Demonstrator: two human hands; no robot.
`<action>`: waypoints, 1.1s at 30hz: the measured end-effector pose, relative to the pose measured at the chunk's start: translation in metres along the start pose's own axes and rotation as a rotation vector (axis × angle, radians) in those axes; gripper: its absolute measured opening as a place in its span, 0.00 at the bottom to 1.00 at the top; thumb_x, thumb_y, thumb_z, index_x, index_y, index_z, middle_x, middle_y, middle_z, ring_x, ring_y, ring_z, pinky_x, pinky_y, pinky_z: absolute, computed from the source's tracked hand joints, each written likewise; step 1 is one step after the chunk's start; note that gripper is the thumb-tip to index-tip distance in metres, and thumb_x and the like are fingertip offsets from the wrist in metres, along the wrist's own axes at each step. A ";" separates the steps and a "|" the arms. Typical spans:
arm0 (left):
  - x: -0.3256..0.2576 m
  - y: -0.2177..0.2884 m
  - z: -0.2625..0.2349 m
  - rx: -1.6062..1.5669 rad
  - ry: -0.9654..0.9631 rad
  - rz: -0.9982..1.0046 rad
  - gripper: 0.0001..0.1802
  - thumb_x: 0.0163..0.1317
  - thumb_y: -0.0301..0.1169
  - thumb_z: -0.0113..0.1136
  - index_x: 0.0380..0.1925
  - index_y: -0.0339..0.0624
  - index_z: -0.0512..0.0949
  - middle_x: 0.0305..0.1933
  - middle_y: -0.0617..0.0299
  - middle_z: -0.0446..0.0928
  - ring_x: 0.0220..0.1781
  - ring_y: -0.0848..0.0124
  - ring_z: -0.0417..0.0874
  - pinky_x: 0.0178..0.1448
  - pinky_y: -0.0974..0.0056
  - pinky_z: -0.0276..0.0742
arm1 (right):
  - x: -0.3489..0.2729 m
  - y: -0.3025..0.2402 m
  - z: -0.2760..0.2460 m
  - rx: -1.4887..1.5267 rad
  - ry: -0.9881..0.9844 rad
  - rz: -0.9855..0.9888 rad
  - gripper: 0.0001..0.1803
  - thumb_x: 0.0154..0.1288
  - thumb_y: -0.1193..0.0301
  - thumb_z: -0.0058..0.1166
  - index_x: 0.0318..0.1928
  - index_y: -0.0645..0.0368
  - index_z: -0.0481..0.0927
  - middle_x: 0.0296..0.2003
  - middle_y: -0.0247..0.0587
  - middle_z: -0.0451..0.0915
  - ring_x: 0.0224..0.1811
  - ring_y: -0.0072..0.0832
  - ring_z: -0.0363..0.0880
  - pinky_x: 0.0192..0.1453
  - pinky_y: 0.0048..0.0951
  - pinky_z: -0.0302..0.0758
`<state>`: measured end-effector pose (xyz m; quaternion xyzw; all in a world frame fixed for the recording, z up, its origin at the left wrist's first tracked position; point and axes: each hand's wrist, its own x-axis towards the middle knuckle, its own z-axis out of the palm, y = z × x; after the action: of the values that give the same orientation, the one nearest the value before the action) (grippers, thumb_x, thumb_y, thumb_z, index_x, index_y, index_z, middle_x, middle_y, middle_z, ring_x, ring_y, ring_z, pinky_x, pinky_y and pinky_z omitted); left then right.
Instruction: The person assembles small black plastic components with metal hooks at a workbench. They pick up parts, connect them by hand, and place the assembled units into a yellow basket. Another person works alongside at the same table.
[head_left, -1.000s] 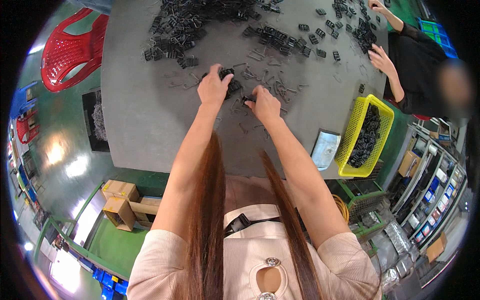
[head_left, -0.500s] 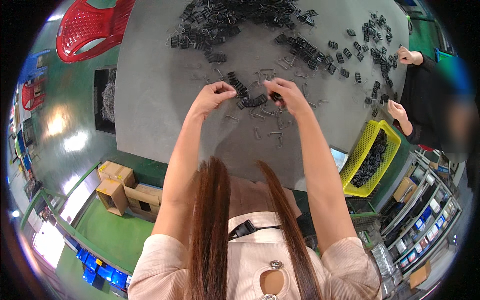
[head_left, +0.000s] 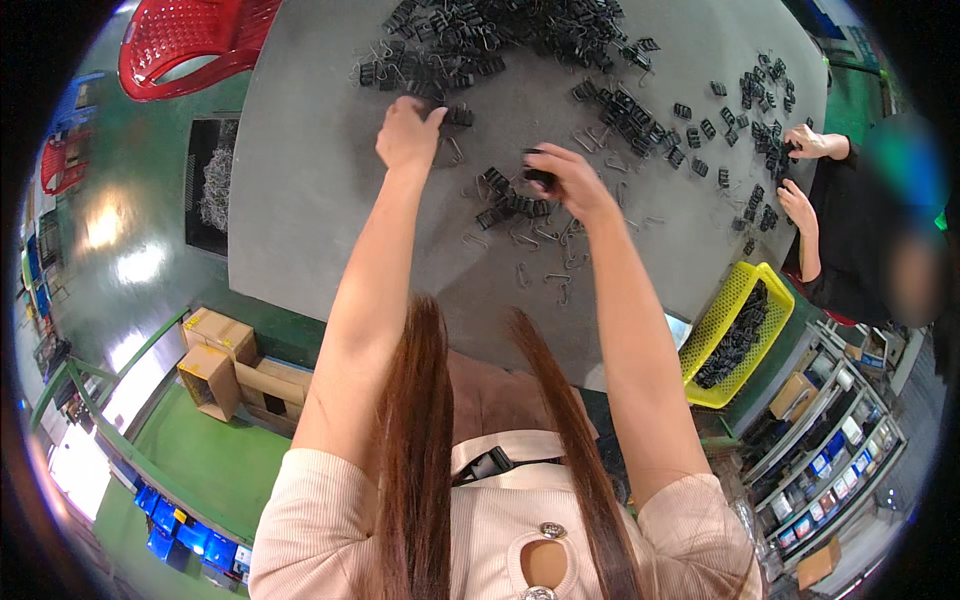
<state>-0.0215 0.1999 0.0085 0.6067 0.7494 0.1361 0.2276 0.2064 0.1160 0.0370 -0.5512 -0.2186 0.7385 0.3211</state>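
My left hand (head_left: 408, 138) reaches to the near edge of a large heap of black ribbed pieces with wire hooks (head_left: 425, 65). Its thumb stands apart from the fingers, beside a black ribbed piece (head_left: 458, 117); the fingertips are partly hidden. My right hand (head_left: 572, 182) is closed around a dark piece, apparently a black ribbed piece (head_left: 541, 177), slightly blurred. Between and below my hands lies a small cluster of black pieces (head_left: 510, 205). Loose bent wire hooks (head_left: 555, 280) are scattered near it on the grey table (head_left: 320, 190).
Across the table's right side, another person's hands (head_left: 800, 205) touch more black pieces. A yellow basket (head_left: 690, 392) of black pieces stands at the right edge. On the left are a black tray of wire hooks (head_left: 215, 190), a red chair (head_left: 180, 45) and cardboard boxes (head_left: 212, 375).
My left hand has left the small cluster and moved up to the heap's edge. My right hand has shifted slightly up, still closed. The other person's hands have moved a little.
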 end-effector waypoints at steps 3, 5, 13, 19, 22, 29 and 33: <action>-0.017 0.018 0.024 0.016 -0.199 0.255 0.16 0.53 0.45 0.61 0.38 0.48 0.79 0.38 0.55 0.79 0.44 0.56 0.79 0.45 0.54 0.74 | -0.046 -0.011 -0.019 0.337 -0.175 -0.106 0.12 0.63 0.62 0.50 0.39 0.58 0.76 0.36 0.36 0.76 0.32 0.28 0.75 0.31 0.23 0.71; -0.045 0.024 0.042 0.046 -0.350 0.469 0.14 0.54 0.41 0.60 0.38 0.48 0.79 0.34 0.55 0.78 0.41 0.55 0.79 0.43 0.54 0.74 | -0.062 -0.013 -0.022 0.445 -0.131 -0.158 0.12 0.63 0.62 0.50 0.40 0.57 0.75 0.35 0.36 0.75 0.33 0.28 0.75 0.30 0.21 0.69; -0.067 -0.011 -0.018 -0.956 -1.008 -0.276 0.07 0.59 0.34 0.57 0.36 0.45 0.78 0.25 0.72 0.71 0.26 0.73 0.72 0.34 0.67 0.69 | -0.075 0.009 -0.055 0.238 0.085 -0.054 0.12 0.64 0.60 0.53 0.38 0.56 0.75 0.30 0.31 0.75 0.28 0.24 0.75 0.23 0.20 0.62; -0.093 0.002 -0.019 -0.359 -0.487 0.117 0.12 0.57 0.34 0.61 0.42 0.46 0.77 0.27 0.67 0.74 0.32 0.72 0.77 0.38 0.66 0.73 | -0.063 0.039 -0.043 -1.036 0.547 -0.039 0.17 0.57 0.62 0.59 0.44 0.55 0.75 0.33 0.48 0.82 0.39 0.44 0.81 0.44 0.42 0.74; -0.115 0.016 -0.001 -0.085 -0.287 0.357 0.17 0.54 0.37 0.64 0.44 0.49 0.75 0.36 0.61 0.77 0.37 0.62 0.80 0.42 0.60 0.75 | -0.066 0.043 -0.032 -1.248 0.521 -0.033 0.19 0.55 0.60 0.61 0.44 0.55 0.75 0.34 0.48 0.82 0.42 0.45 0.80 0.44 0.43 0.74; -0.121 0.006 0.017 -0.164 -0.465 0.313 0.17 0.56 0.36 0.63 0.44 0.45 0.74 0.35 0.61 0.77 0.38 0.62 0.80 0.40 0.61 0.74 | -0.108 0.009 -0.046 -0.164 0.232 0.099 0.11 0.58 0.65 0.58 0.35 0.59 0.80 0.24 0.34 0.81 0.22 0.23 0.79 0.22 0.25 0.66; -0.111 0.007 -0.003 -1.157 -1.060 -0.334 0.09 0.65 0.36 0.55 0.38 0.43 0.75 0.34 0.68 0.75 0.36 0.74 0.79 0.29 0.73 0.71 | -0.125 0.029 -0.067 -0.164 0.300 0.160 0.12 0.61 0.62 0.56 0.36 0.57 0.80 0.22 0.28 0.78 0.20 0.16 0.76 0.18 0.19 0.57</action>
<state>0.0006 0.0933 0.0335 0.2564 0.4331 0.1607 0.8491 0.2865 0.0044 0.0816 -0.6952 -0.1830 0.6508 0.2443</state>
